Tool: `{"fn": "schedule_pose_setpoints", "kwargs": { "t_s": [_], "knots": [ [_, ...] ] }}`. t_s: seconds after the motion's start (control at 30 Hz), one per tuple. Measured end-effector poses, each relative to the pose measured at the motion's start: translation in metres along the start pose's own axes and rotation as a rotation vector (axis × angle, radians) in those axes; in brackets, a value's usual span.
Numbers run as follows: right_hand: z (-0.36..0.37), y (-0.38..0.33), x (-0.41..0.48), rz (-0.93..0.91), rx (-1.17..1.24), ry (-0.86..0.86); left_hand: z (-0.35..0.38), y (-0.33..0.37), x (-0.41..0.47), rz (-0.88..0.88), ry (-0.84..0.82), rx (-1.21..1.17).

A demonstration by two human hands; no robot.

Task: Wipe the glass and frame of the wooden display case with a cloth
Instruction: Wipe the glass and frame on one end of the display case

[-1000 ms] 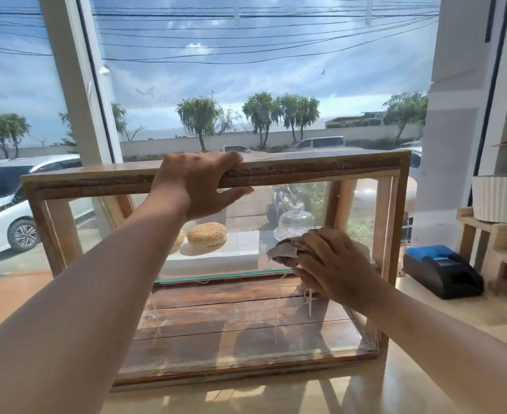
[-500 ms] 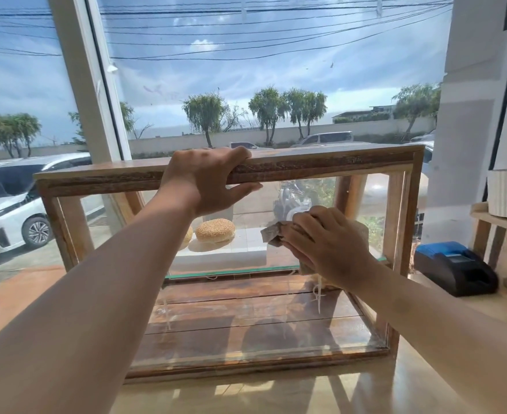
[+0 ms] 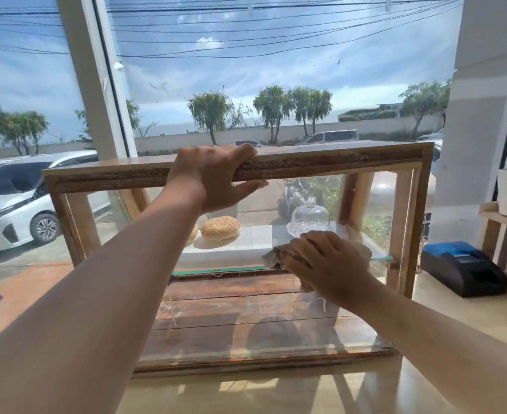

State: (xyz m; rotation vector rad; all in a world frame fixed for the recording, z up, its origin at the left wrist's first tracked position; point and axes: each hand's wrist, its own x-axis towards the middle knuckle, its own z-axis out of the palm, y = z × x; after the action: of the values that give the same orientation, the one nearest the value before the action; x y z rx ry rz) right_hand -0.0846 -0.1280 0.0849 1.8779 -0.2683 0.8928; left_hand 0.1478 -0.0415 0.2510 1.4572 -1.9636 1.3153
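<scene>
Closest, 2 bare hands work at 1 wooden display case (image 3: pixel 336 161) standing on the pale counter (image 3: pixel 246 395). The right hand (image 3: pixel 327 264) presses 1 bunched greyish cloth (image 3: pixel 271 258) against the case's front glass, right of centre, fingers bent over it. The left hand (image 3: pixel 213 177) grips the case's top rail, fingers over, thumb beneath. The frame is worn and dark-grained, the glass streaky. Inside sit 2 buns (image 3: pixel 220 228), 1 half hidden, and 1 glass dome (image 3: pixel 309 218). Right of the case lies 1 black-and-blue printer (image 3: pixel 461 267).

Two hands (image 3: pixel 213 177) (image 3: pixel 331 262), one cloth (image 3: pixel 271 258), one case (image 3: pixel 336 163), two buns (image 3: pixel 220 228) (image 3: pixel 193 234)
</scene>
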Motion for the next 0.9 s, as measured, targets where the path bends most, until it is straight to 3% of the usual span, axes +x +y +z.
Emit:
{"fn": "schedule_pose_setpoints", "kwargs": {
  "t_s": [0.13,0.27,0.33,0.47,0.63,0.73,0.9],
  "knots": [
    [-0.002,-0.006,-0.017,-0.050,0.016,-0.015,-0.002,0.002,-0.001,-0.009,0.017,0.018],
    [-0.008,0.028,0.041,0.206,-0.025,0.158,-0.001,0.000,0.000,-0.006,-0.001,0.013],
    [-0.007,0.035,0.057,0.235,-0.043,0.180,0.000,0.000,0.000,-0.008,-0.011,0.008],
    [0.002,0.012,0.041,0.177,0.008,0.151,0.000,0.000,0.000,-0.021,-0.020,-0.002],
    [0.012,-0.032,-0.017,-0.053,0.070,-0.047,0.001,-0.001,0.001,-0.021,-0.010,-0.008],
    [0.007,-0.027,-0.048,-0.141,0.063,-0.079,0.002,0.000,0.000,-0.024,0.007,-0.015],
    [-0.011,0.036,-0.036,0.040,0.036,-0.021,0.004,0.000,0.000,-0.008,0.026,-0.001]
  ]
}}
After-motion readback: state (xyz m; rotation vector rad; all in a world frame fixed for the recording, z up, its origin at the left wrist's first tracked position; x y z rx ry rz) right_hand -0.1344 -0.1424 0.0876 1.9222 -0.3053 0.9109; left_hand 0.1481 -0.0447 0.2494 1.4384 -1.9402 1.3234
